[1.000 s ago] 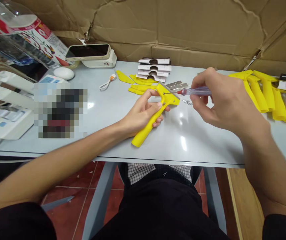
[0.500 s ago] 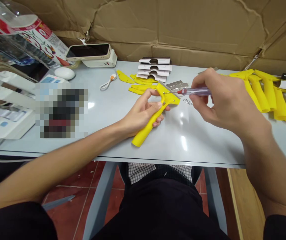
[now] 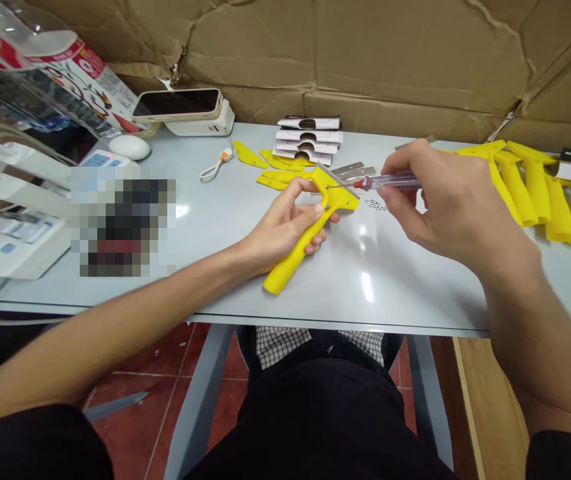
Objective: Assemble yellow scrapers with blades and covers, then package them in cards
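My left hand [image 3: 290,230] is wrapped round a yellow scraper [image 3: 292,263], its wide head tilted up to the right with a metal blade along the edge. Two small screws show in the head. In my right hand [image 3: 445,200] is a screwdriver [image 3: 390,181] with a clear purplish handle and red collar; its thin shaft reaches the left screw. Small metal nuts [image 3: 376,205] lie on the table just beyond the scraper head. Behind it rest loose metal blades [image 3: 352,172] and flat yellow pieces [image 3: 280,177].
Several yellow scraper handles [image 3: 560,200] lie at the right. White boxes [image 3: 309,140] are stacked at the back before a cardboard wall [image 3: 365,60]. A phone [image 3: 178,103], a mouse [image 3: 129,147], bottles [image 3: 85,77] and a power strip [image 3: 25,247] occupy the left.
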Tool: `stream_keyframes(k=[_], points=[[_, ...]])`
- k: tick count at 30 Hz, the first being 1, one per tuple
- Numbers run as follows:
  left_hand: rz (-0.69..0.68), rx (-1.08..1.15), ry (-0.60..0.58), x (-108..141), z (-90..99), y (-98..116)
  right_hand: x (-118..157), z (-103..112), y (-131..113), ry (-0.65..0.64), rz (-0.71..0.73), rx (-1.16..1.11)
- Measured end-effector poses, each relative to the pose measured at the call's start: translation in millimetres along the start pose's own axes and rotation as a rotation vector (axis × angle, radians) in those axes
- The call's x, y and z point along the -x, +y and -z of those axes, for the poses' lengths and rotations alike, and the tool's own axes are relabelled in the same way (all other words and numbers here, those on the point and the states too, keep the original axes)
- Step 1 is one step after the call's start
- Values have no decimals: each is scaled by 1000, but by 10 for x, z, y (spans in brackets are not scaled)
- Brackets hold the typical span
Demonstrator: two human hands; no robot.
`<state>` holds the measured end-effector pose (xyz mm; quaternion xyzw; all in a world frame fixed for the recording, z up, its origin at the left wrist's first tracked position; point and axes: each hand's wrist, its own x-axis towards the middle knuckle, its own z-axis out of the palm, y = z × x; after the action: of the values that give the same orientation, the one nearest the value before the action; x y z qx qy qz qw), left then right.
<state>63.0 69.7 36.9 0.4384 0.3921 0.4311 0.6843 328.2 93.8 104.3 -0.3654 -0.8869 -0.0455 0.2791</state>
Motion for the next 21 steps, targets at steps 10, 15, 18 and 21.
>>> stream_keyframes(k=[10,15,18,21], points=[[-1,-12,-2,-2,3,-4,9,63,-56,-111,-79,-28],[-3,1,-1,-5,3,-6,6,12,-5,-41,-38,-2],[-11,0,0,-5,3,-5,-8,-7,-2,-30,-38,4],[-15,-4,-5,-5,5,-2,-7,4,-23,-36,-27,-28]])
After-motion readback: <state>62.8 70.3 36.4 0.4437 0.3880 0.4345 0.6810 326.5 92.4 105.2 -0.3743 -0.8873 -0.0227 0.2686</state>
